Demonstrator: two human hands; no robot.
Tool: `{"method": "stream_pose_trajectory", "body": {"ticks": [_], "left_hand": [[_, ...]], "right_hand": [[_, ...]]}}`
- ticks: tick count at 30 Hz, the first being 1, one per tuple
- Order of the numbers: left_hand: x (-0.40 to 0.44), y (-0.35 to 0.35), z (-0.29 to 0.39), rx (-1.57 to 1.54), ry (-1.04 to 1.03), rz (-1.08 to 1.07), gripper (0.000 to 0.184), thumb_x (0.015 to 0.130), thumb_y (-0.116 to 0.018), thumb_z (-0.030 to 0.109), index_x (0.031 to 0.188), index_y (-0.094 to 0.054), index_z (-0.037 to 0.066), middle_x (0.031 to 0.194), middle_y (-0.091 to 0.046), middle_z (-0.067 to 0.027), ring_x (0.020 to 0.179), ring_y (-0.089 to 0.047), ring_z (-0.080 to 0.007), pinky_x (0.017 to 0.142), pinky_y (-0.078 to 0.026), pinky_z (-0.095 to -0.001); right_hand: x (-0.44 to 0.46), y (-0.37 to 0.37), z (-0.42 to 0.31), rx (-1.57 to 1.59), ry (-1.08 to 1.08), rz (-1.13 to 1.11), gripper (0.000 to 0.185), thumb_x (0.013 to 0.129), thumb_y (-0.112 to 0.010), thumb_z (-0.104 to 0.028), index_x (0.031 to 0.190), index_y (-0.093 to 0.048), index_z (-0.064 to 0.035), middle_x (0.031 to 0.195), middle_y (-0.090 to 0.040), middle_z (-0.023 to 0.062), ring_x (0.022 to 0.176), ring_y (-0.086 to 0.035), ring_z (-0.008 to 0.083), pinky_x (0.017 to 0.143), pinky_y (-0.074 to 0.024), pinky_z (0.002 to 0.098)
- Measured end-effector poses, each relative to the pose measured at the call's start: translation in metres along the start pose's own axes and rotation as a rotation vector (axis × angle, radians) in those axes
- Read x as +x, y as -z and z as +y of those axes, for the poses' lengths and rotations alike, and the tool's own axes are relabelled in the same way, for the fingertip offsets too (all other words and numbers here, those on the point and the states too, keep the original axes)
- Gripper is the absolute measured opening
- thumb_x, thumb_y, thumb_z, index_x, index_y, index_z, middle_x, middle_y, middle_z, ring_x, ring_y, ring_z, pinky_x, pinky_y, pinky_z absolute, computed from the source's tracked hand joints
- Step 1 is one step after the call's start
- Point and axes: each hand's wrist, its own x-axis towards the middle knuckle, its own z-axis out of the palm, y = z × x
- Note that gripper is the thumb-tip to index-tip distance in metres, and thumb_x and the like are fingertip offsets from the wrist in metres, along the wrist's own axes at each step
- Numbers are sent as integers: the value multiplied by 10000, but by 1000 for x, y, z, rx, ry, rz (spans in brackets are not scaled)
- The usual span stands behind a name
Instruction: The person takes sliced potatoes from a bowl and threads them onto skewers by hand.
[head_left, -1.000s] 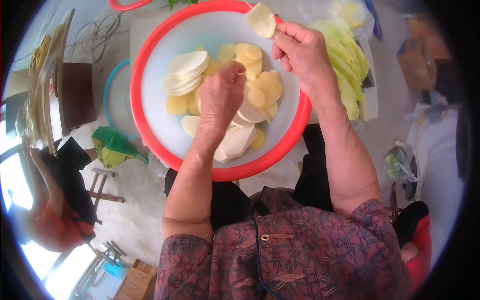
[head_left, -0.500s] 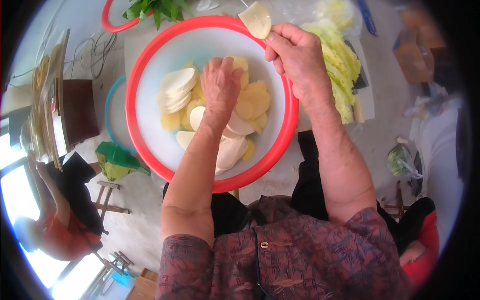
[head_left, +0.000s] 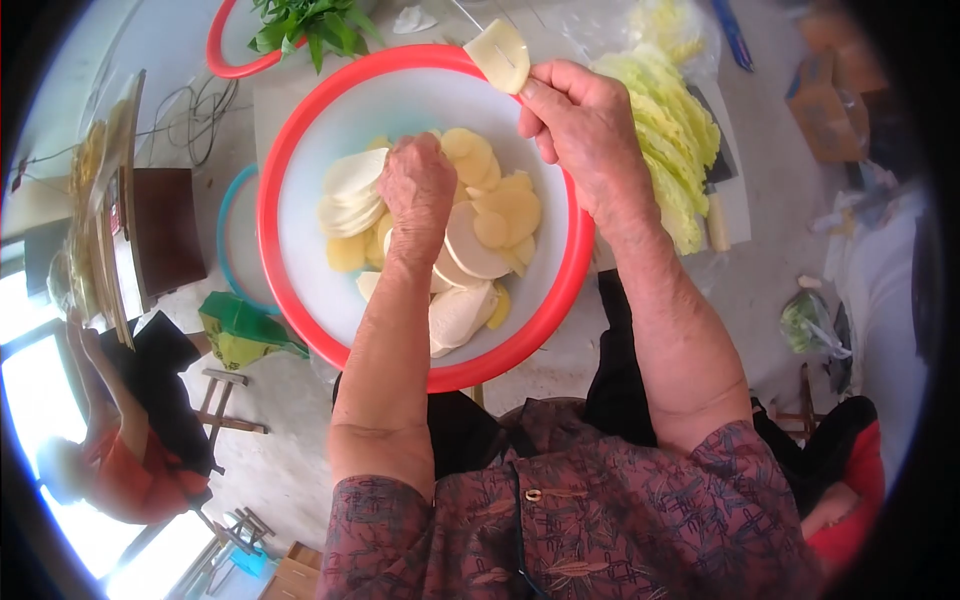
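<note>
A red-rimmed white basin (head_left: 300, 270) holds yellow potato slices (head_left: 515, 205) and paler white slices (head_left: 355, 175). My left hand (head_left: 418, 190) is down among them, fingers curled under, so whatever they grasp is hidden. Over the basin's upper right rim, my right hand (head_left: 595, 125) pinches the edge of a pale potato slice (head_left: 498, 58) between thumb and fingers. A thin skewer (head_left: 466, 14) runs through that slice and out past the top of the view.
Cabbage leaves (head_left: 665, 140) lie right of the basin. Green leaves (head_left: 310, 25) sit at the top in another red-rimmed container. A green bag (head_left: 245, 330) is at lower left. One person (head_left: 140, 470) is at the left, another (head_left: 850, 490) at the right.
My left hand has drawn slightly left and down among the slices, its fingers more curled. My right hand and the skewered slice have shifted a little left and down.
</note>
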Motion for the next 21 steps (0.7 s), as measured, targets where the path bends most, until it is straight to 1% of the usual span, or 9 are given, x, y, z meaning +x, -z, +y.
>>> {"method": "stream_pose_trajectory", "body": {"ticks": [2,4,7,10,14,16,17,19,21], "left_hand": [[-1,-1,1,93,9,44,200,786,-592,208,946,-669,115,943,-627,-136,906,-596,-345,759,-486,-433],[-4,-7,7,-107,-18,246,219,773,-618,223,947,-675,102,930,-636,-128,917,-605,-332,766,-489,-428],[-4,-9,15,-168,-60,54,208,737,-632,170,929,-667,98,948,-606,-153,924,-596,-342,747,-490,-428],[3,-24,4,-412,61,87,242,739,-664,202,938,-680,66,1026,-603,-156,890,-612,-306,749,-493,-393],[0,-26,-12,-370,153,136,226,730,-676,193,919,-691,71,1071,-578,-158,891,-608,-291,733,-494,-372],[-9,-18,-11,-157,-31,244,245,710,-698,217,915,-695,82,1047,-582,-132,891,-605,-282,733,-490,-377],[-12,-14,-7,-155,-31,249,245,710,-698,217,915,-695,82,1047,-582,-132,891,-605,-282,733,-490,-377],[-18,-2,11,-41,40,48,280,696,-712,241,934,-688,95,1034,-585,-112,893,-606,-285,750,-485,-393],[-20,-4,15,-73,72,29,303,693,-715,260,947,-684,97,1025,-589,-102,896,-606,-287,756,-482,-398]], "right_hand": [[0,0,0,12,4,3,205,852,-602,-187,850,-646,13,595,-552,27,447,-422,49,417,-380,214],[1,-1,0,14,1,0,207,852,-604,-189,866,-650,12,595,-553,28,447,-425,49,413,-378,212],[0,-3,0,-9,-9,-7,211,855,-603,-189,887,-651,14,597,-555,27,448,-427,48,411,-377,210],[-1,-2,0,-18,16,-16,218,860,-599,-189,900,-649,19,596,-554,25,447,-431,47,412,-379,211],[-1,-1,-2,4,2,-17,224,862,-595,-190,890,-646,26,593,-552,25,450,-440,46,414,-383,213],[-2,-3,-3,12,-6,-29,224,861,-594,-190,869,-642,29,591,-552,25,452,-445,46,416,-388,215],[-2,-3,-3,14,-2,-32,224,861,-594,-190,869,-642,29,591,-552,25,452,-445,46,416,-388,215],[-2,-3,-1,-1,13,-40,227,861,-592,-190,846,-636,32,591,-551,23,455,-441,46,415,-383,217],[-3,-3,0,-4,8,-37,225,860,-591,-191,842,-636,29,590,-549,23,456,-440,46,414,-381,218]]}}
